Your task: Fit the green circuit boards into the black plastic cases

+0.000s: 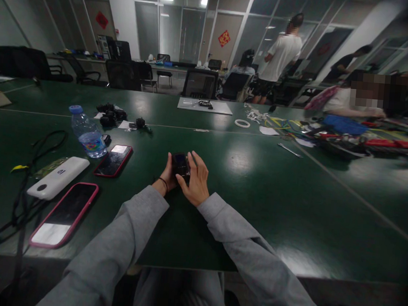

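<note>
Both my hands hold a small black device (181, 164) with a dark screen, just above the dark green table (264, 196). My left hand (168, 174) wraps its left side, with a dark band on the wrist. My right hand (196, 180) covers its right side, fingers partly spread over the top. Grey sleeves cover both arms.
To the left lie a pink-cased phone (65, 214), a white power bank (59, 177), a red-cased phone (114, 160), a water bottle (87, 133) and black cables (25, 190). Small black parts (111, 114) sit farther back. A seated person (354, 102) works amid clutter at right; another person (280, 59) stands behind.
</note>
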Available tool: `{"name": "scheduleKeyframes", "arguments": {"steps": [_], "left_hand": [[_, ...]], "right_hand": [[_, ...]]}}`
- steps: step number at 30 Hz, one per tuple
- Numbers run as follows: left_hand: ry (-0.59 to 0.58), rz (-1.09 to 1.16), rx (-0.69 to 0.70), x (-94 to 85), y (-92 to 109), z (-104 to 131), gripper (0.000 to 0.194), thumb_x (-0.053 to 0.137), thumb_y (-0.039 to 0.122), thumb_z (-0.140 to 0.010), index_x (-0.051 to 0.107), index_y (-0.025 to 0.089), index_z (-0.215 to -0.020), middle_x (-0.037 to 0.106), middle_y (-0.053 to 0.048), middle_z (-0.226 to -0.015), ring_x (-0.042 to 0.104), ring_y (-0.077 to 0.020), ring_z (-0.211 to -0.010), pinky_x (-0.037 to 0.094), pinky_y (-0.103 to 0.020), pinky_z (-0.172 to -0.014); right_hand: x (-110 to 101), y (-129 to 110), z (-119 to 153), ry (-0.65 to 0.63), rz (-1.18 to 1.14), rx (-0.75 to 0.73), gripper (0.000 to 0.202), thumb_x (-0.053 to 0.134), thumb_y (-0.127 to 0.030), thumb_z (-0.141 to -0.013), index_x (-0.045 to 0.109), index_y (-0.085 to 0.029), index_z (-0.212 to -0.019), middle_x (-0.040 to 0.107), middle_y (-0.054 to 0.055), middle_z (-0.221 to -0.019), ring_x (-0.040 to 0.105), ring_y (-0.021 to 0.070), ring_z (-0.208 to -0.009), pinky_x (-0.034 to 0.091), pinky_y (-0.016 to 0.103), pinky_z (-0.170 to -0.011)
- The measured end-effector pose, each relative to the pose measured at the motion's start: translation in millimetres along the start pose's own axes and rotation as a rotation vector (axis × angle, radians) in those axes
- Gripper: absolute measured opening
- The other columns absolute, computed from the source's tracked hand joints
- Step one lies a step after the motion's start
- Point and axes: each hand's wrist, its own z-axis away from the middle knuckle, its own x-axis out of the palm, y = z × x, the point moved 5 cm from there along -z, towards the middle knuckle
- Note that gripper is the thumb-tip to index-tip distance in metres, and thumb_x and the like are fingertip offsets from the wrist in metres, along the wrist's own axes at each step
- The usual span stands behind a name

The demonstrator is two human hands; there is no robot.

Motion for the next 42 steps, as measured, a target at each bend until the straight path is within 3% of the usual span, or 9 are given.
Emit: {"name": "scheduleKeyframes", "arguments": {"steps": [4, 8, 10, 13, 18, 22, 29, 33, 42], "left_hand": [[0.050, -0.047, -0.024, -3.5, -2, -3, 0.076, 0.030, 0.073, -0.089, 0.067, 0.011, -0.114, 0.074, -0.014, -0.095, 0.069, -0.0282, -0.100, 0.051, -0.039, -0.094], [0.001, -0.063, 0.013, -3.9, -2, -5, 0.078, 0.030, 0.076, -0.086, 0.067, 0.013, -0.113, 0.073, -0.015, -0.099, 0.068, -0.0282, -0.103, 0.051, -0.041, -0.095], [0.032, -0.075, 0.019, -5.7, -2, -6, 0.078, 0.034, 0.078, -0.084, 0.067, 0.014, -0.112, 0.073, -0.015, -0.099, 0.068, -0.0282, -0.102, 0.052, -0.041, -0.094], [0.105, -0.088, 0.010, -7.9, -2, -5, 0.077, 0.036, 0.079, -0.083, 0.068, 0.014, -0.111, 0.073, -0.015, -0.098, 0.069, -0.0282, -0.100, 0.053, -0.041, -0.091], [0.022, -0.067, 0.033, -0.8, -1, -5, 0.082, 0.032, 0.079, -0.084, 0.066, 0.013, -0.118, 0.072, -0.016, -0.103, 0.068, -0.0275, -0.102, 0.051, -0.041, -0.095], [0.030, -0.073, 0.047, -0.2, 0, -2, 0.086, 0.026, 0.081, -0.083, 0.064, 0.014, -0.123, 0.071, -0.016, -0.108, 0.066, -0.0282, -0.107, 0.048, -0.042, -0.099], [0.124, -0.054, 0.082, -6.7, 6, -2, 0.081, 0.026, 0.080, -0.084, 0.066, 0.016, -0.113, 0.072, -0.013, -0.106, 0.065, -0.0261, -0.108, 0.050, -0.038, -0.095], [0.078, 0.040, 0.137, -7.2, 10, -6, 0.070, 0.030, 0.074, -0.089, 0.065, 0.016, -0.107, 0.073, -0.011, -0.105, 0.068, -0.0225, -0.102, 0.053, -0.036, -0.091], [0.041, 0.071, 0.149, -4.7, 12, -5, 0.069, 0.029, 0.071, -0.091, 0.060, 0.015, -0.118, 0.071, -0.015, -0.114, 0.068, -0.0235, -0.104, 0.055, -0.038, -0.088]], "right_hand": [[9, 0, 1, -0.116, 0.066, -0.041, 0.064, 0.041, -0.055, -0.097, 0.033, -0.021, -0.150, 0.023, 0.011, -0.157, 0.019, 0.0295, -0.146, 0.023, 0.051, -0.118], [9, 6, 2, -0.075, 0.026, 0.053, 0.070, 0.046, -0.056, -0.094, 0.026, -0.023, -0.152, 0.021, 0.014, -0.156, 0.023, 0.0321, -0.144, 0.026, 0.054, -0.115], [11, 7, 3, -0.097, -0.009, 0.082, 0.076, 0.051, -0.056, -0.091, 0.021, -0.023, -0.154, 0.022, 0.016, -0.154, 0.026, 0.0337, -0.141, 0.030, 0.054, -0.112], [16, 9, 5, -0.146, -0.037, 0.112, 0.081, 0.056, -0.055, -0.088, 0.021, -0.021, -0.154, 0.030, 0.018, -0.146, 0.034, 0.0355, -0.134, 0.037, 0.054, -0.107], [17, 14, 5, -0.125, 0.002, 0.188, 0.076, 0.057, -0.048, -0.087, 0.029, -0.017, -0.151, 0.042, 0.020, -0.133, 0.044, 0.0372, -0.122, 0.043, 0.055, -0.099], [21, 17, 5, -0.171, -0.103, 0.222, 0.072, 0.051, -0.045, -0.091, 0.027, -0.013, -0.150, 0.051, 0.019, -0.124, 0.053, 0.0344, -0.111, 0.050, 0.051, -0.092], [-9, 21, -4, 0.065, -0.144, 0.213, 0.060, 0.042, -0.043, -0.096, 0.032, -0.014, -0.147, 0.052, 0.017, -0.121, 0.053, 0.0300, -0.112, 0.047, 0.047, -0.099], [-22, 39, -7, 0.172, -0.108, 0.269, 0.062, 0.041, -0.044, -0.096, 0.029, -0.014, -0.149, 0.050, 0.018, -0.125, 0.050, 0.0298, -0.115, 0.044, 0.048, -0.101], [11, 81, 3, -0.025, 0.110, 0.353, 0.054, 0.044, -0.037, -0.092, 0.047, -0.009, -0.138, 0.055, 0.019, -0.112, 0.050, 0.0318, -0.103, 0.045, 0.050, -0.091]]}}
